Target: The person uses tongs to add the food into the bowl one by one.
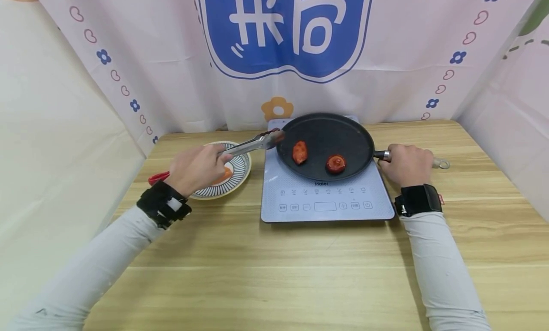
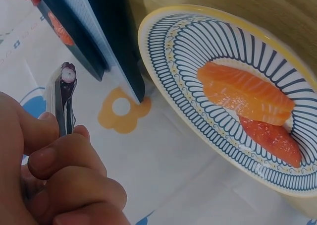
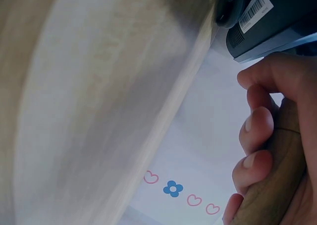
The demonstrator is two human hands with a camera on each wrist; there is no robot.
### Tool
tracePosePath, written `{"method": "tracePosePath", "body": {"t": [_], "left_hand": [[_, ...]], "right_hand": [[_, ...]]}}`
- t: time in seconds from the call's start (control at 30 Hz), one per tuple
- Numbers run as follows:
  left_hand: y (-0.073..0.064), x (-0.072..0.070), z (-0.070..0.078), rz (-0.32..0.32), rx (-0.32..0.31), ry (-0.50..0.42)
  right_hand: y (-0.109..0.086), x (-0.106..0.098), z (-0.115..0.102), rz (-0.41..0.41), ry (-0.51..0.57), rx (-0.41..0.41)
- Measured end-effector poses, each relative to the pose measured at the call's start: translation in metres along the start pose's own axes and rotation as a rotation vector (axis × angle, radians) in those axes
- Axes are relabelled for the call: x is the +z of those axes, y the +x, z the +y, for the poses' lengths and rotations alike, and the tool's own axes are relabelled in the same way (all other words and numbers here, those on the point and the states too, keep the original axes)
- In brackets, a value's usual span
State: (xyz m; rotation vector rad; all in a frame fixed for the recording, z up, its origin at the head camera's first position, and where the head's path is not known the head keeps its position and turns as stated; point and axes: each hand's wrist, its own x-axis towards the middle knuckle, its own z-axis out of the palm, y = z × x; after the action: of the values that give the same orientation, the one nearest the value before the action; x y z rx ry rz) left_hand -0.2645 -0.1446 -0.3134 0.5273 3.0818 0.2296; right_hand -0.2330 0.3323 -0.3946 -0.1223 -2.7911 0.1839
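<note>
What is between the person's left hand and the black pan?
Metal tongs, above parts of the plate, table and cooktop, as the head view shows. The left hand grips them; their tips overlap the pan in that view.

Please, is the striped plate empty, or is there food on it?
Not empty: the left wrist view shows orange food and a redder piece on the plate.
</note>
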Motion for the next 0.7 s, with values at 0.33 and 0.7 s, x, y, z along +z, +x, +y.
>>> {"method": "tracePosePath", "body": {"t": [0.33, 0.7], "left_hand": [[0.006, 0.002, 0.006, 0.023, -0.004, -0.011], [0.015, 0.006, 0.012, 0.038, 0.038, -0.028]], "right_hand": [[0.000, 0.001, 0.000, 0.006, 0.003, -0.001], [0.001, 0.001, 0.000, -0.007, -0.002, 0.006]]}}
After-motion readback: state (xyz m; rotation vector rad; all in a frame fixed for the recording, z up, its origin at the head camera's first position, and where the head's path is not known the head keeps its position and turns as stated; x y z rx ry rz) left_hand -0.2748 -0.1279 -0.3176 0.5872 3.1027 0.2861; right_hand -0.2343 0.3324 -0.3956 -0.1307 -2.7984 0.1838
